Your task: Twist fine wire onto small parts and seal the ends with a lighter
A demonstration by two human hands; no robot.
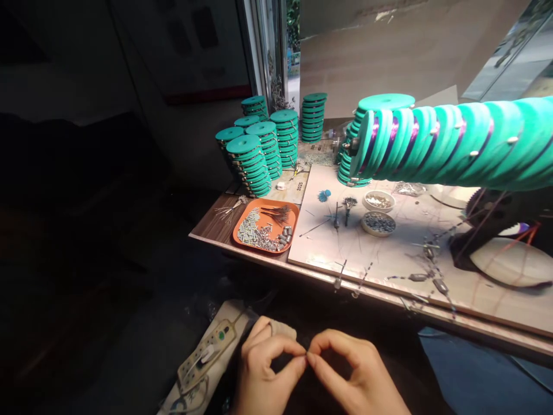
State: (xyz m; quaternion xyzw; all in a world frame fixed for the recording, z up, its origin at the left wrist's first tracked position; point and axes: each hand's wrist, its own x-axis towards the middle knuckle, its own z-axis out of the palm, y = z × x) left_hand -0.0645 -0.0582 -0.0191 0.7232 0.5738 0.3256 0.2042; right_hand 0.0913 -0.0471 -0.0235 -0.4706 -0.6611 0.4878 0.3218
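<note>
In front of the table's edge, low in the view, my left hand (270, 369) and my right hand (345, 369) meet fingertip to fingertip. Thumb and forefinger of each are pinched together, and whatever lies between them is too small to make out. A pale wrap (283, 329) covers a finger of my left hand. Beyond my hands, small weighted rigs (338, 282) hang over the table edge. An orange tray (237, 233) on the table holds grey sleeves, metal weights, small metal fittings and dark wire pieces.
Stacks of green foam spools (247, 151) stand at the back left. A long row of green spools (449, 144) on a shaft juts in from the right. Two small bowls (379, 233) of parts sit on the pale board (319, 248). A power strip (207, 354) lies below, left.
</note>
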